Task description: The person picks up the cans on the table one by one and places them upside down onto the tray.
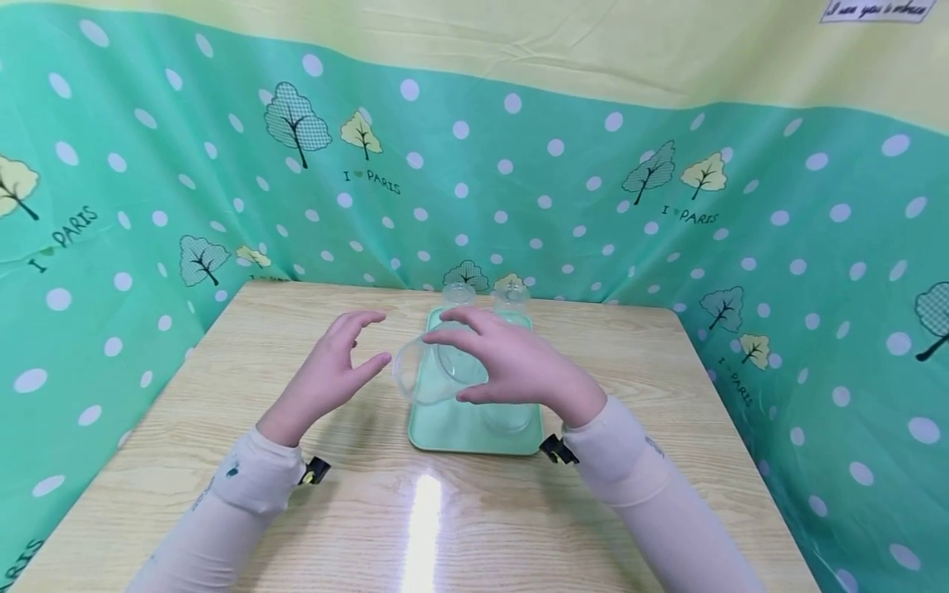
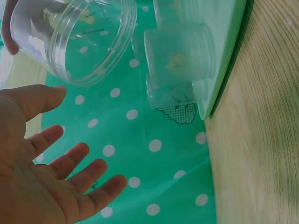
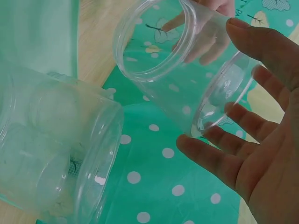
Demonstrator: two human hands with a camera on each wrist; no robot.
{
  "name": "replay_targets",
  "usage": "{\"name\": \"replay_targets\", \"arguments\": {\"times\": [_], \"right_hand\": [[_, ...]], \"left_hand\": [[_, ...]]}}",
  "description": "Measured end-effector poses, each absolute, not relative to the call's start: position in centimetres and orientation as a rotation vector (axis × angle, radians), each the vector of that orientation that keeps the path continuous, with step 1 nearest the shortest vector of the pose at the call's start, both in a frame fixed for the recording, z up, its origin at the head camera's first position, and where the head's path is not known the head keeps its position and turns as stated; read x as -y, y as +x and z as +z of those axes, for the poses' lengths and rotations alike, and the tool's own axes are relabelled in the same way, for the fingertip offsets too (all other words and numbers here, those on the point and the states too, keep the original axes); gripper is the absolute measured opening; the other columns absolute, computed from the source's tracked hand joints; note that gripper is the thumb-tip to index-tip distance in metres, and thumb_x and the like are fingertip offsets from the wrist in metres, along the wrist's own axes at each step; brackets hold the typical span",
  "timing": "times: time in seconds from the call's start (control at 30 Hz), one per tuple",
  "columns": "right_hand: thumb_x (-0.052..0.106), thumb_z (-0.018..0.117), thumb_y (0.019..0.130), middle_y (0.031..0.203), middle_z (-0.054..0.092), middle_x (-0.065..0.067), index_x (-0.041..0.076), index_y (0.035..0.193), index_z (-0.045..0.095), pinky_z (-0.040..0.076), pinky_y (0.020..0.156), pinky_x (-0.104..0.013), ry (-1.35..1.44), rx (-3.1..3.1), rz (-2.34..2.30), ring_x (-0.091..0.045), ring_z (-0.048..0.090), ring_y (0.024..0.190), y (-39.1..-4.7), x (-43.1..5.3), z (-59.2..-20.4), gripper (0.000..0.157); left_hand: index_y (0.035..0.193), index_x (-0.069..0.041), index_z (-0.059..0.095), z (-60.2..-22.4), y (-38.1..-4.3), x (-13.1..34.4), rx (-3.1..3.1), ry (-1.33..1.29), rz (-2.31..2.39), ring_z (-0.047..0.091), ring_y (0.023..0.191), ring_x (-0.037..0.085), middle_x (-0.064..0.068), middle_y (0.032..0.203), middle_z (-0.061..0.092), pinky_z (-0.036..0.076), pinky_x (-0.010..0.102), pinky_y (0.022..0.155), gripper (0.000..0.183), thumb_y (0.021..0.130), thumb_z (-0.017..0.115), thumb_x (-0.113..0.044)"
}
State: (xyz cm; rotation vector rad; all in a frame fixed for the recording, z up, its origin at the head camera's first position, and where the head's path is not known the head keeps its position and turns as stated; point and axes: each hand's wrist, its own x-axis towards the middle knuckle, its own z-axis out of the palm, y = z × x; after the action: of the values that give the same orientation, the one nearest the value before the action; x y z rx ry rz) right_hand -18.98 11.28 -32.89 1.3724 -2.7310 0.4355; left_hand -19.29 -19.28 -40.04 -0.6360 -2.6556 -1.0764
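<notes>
My right hand [image 1: 511,354] holds a clear plastic jar [image 1: 415,375] by its base end, with the thumb on one side and fingertips on the other. Tilted on its side, the jar [image 3: 163,93] has its wide, lidless mouth facing left, above a light green tray [image 1: 460,432]. Close to that mouth is my left hand [image 1: 329,371], apart from the jar, thumb and fingers spread and nothing held. In the left wrist view, its fingers [image 2: 100,196] are extended below the jar [image 2: 88,46].
More clear jars [image 3: 51,140] stand on the tray, one at its front right and others at its far end [image 1: 511,292]. Beneath the tray is a wood-grain table [image 1: 348,511]. A green polka-dot cloth [image 1: 504,189] hangs behind it and along the sides.
</notes>
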Motion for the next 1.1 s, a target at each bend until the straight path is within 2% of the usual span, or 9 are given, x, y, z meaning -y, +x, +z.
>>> {"name": "replay_targets", "arguments": {"times": [0.17,0.4,0.7,0.93,1.1], "right_hand": [[0.034,0.090,0.079,0.157,0.041,-0.005,0.036,0.151,0.046,0.055,0.099,-0.040,1.393,2.766,0.427,-0.027,0.046,0.141,-19.1,-10.7,-32.5,0.084],[0.032,0.089,0.080,0.154,0.043,-0.002,0.036,0.149,0.049,0.057,0.089,-0.033,1.397,2.815,0.382,-0.020,0.051,0.134,-19.3,-10.1,-32.3,0.081],[0.030,0.089,0.080,0.153,0.043,0.000,0.036,0.149,0.049,0.057,0.083,-0.032,1.412,2.901,0.308,-0.018,0.055,0.129,-20.1,-9.5,-32.4,0.080],[0.030,0.088,0.080,0.152,0.044,0.002,0.037,0.150,0.049,0.055,0.088,-0.032,1.417,2.975,0.232,-0.017,0.055,0.128,-20.5,-8.9,-32.2,0.080],[0.031,0.088,0.080,0.151,0.044,0.003,0.037,0.149,0.049,0.056,0.086,-0.033,1.407,3.015,0.175,-0.017,0.054,0.128,-20.8,-8.4,-32.6,0.080]], "left_hand": [[0.148,-0.010,0.047,-40.0,-19.2,19.4,2.686,-0.629,-1.056,0.046,0.137,0.034,0.014,0.148,0.048,0.047,0.060,0.105,0.058,0.098,0.072,-0.028],[0.143,-0.009,0.052,-40.1,-19.2,19.4,2.749,-0.674,-0.983,0.047,0.137,0.034,0.014,0.145,0.052,0.041,0.057,0.112,0.053,0.097,0.072,-0.026],[0.137,-0.009,0.058,-40.2,-19.3,19.3,2.838,-0.698,-0.917,0.051,0.132,0.035,0.012,0.140,0.054,0.043,0.056,0.110,0.045,0.097,0.072,-0.027],[0.138,-0.012,0.057,-40.5,-19.2,19.4,2.884,-0.716,-0.905,0.051,0.133,0.034,0.010,0.142,0.054,0.044,0.056,0.110,0.046,0.098,0.071,-0.030],[0.138,-0.014,0.058,-40.5,-19.3,19.4,2.887,-0.734,-0.908,0.050,0.134,0.032,0.009,0.143,0.054,0.043,0.055,0.111,0.045,0.098,0.071,-0.031]]}}
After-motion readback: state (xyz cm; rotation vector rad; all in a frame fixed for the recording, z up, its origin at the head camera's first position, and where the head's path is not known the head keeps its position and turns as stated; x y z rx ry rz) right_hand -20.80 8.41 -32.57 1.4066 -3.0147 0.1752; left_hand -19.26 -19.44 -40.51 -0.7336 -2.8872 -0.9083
